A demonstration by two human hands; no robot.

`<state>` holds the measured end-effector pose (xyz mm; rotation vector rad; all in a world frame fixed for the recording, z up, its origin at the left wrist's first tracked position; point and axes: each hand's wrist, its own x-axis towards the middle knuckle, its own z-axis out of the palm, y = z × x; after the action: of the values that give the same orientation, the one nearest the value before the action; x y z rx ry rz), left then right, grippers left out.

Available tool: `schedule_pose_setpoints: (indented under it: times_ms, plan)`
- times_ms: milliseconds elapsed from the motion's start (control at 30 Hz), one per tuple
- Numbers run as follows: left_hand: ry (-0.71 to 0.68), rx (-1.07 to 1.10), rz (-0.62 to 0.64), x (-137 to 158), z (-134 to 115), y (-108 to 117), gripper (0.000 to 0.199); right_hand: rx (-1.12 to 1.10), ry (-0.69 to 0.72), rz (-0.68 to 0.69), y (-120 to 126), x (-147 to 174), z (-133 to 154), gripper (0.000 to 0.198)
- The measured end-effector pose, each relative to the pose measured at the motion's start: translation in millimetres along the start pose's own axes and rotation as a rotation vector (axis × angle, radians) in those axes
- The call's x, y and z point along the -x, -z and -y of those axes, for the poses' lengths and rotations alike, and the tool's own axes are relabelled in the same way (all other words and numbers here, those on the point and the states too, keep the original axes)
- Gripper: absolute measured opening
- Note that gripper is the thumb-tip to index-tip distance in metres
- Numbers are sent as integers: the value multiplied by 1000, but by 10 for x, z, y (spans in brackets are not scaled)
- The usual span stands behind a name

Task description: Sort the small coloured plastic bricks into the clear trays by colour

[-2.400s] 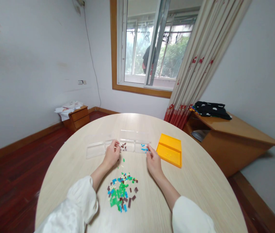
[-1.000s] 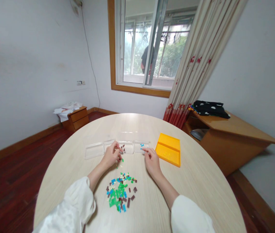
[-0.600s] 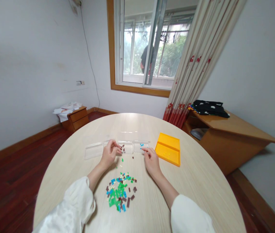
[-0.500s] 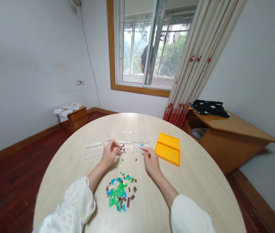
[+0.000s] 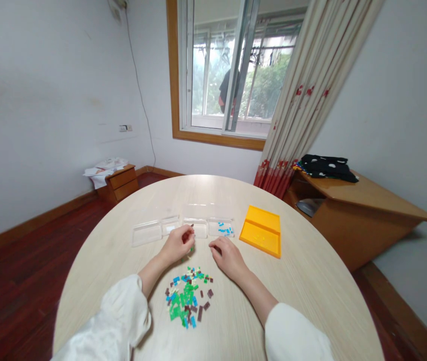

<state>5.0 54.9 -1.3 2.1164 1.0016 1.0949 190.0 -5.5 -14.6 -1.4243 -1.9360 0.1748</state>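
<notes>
My left hand (image 5: 177, 244) is closed, its fingers curled at the front of a clear plastic box (image 5: 200, 230). A dark brown brick shows just beyond its fingertips; what the fingers hold is hidden. My right hand (image 5: 229, 255) pinches low over the table, fingertips on a tiny brown brick (image 5: 210, 245). Behind it, a clear compartment holds several small blue bricks (image 5: 225, 229). Nearer me lies a loose heap of green, blue, brown and cream toy bricks (image 5: 185, 296). A green brick (image 5: 191, 249) is partly covered beside my left hand.
An opened yellow case (image 5: 262, 214) with a few small yellow pieces lies on the right of the round table (image 5: 303, 301). Another clear box (image 5: 146, 234) stands at left. Beyond are a small drawer cabinet (image 5: 124, 184), a desk (image 5: 379, 200) and a person outside the window.
My right hand has drawn back from the blue-brick compartment, where more blue bricks now show, to the lone brown brick. My left hand has moved slightly right and lower, its fingers more curled.
</notes>
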Motion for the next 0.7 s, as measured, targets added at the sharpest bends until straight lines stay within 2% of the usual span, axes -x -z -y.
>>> schedule_pose_setpoints:
  times_ms: [200, 400, 533, 700]
  plan:
    - [-109, -100, 161, 27, -46, -74, 15, -371, -56, -86, 18, -15, 31, 27]
    - [-211, -144, 208, 56, -147, -120, 12, -789, -243, -111, -58, -12, 53, 31]
    - [-216, -152, 189, 52, -185, -124, 11, -912, -348, -105, -95, -20, 99, 35]
    - [-279, -160, 165, 49, -157, -133, 19, -953, -406, -73, -94, -21, 139, 42]
